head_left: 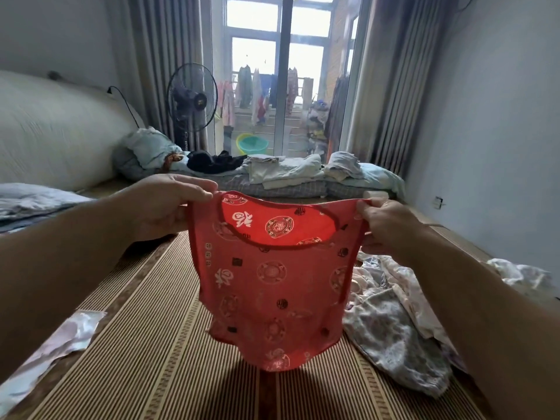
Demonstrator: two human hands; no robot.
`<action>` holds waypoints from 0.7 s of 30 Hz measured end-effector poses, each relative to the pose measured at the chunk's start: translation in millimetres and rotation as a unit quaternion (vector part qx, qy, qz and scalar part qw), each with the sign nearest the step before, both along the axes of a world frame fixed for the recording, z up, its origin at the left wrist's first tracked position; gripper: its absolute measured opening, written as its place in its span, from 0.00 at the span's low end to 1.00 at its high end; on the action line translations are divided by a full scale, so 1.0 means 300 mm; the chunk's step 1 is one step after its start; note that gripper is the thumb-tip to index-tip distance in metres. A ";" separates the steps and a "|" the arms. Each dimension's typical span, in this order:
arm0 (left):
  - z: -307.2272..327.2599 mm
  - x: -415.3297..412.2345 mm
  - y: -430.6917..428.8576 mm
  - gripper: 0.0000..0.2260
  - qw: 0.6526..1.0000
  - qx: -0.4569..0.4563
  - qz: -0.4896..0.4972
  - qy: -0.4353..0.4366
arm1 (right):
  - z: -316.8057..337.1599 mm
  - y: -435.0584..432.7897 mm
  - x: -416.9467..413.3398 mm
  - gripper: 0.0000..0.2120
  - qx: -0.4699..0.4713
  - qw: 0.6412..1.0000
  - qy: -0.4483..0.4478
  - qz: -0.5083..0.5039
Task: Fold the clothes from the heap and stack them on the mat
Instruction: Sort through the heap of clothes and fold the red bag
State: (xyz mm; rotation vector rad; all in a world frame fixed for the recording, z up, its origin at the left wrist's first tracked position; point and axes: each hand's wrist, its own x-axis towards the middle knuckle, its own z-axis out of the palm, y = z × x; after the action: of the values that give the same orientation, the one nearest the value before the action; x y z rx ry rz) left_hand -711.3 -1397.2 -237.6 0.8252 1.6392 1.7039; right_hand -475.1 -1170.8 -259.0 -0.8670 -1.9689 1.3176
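Note:
A small red garment [272, 286] with white and black round patterns hangs in the air in front of me, its neck opening at the top. My left hand [165, 204] pinches its upper left corner and my right hand [385, 227] pinches its upper right corner. Its lower hem hangs just above the striped woven mat [145, 344]. The heap of pale floral clothes [391, 322] lies on the mat at the right, below my right forearm.
A shiny pale cloth [51, 350] lies at the mat's left edge. Folded light clothes [288, 174] and a black garment [215, 162] lie at the far end. A standing fan [192, 98], curtains and a glass balcony door are beyond. A white wall runs along the right.

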 end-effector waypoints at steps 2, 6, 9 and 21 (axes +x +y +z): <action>-0.001 -0.004 -0.005 0.13 1.000 -0.002 -0.003 0.004 | -0.003 -0.010 -0.013 0.08 -0.019 1.000 0.019 0.004; -0.013 -0.013 -0.010 0.22 0.998 -0.036 0.006 0.042 | 0.015 -0.018 -0.032 0.03 -0.075 0.991 0.107 0.002; -0.014 -0.018 -0.019 0.27 0.995 -0.059 0.012 0.074 | 0.046 -0.015 -0.030 0.05 -0.139 0.972 0.173 0.071; -0.019 -0.087 -0.085 0.08 0.968 -0.177 0.045 0.169 | 0.106 -0.033 -0.017 0.10 0.147 0.982 0.101 0.063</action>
State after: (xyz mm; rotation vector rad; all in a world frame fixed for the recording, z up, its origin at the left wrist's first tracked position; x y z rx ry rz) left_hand -737.4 -1422.6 -243.3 0.9066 2.1628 1.3153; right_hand -480.3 -1180.9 -227.0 -0.4563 -2.0139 1.0950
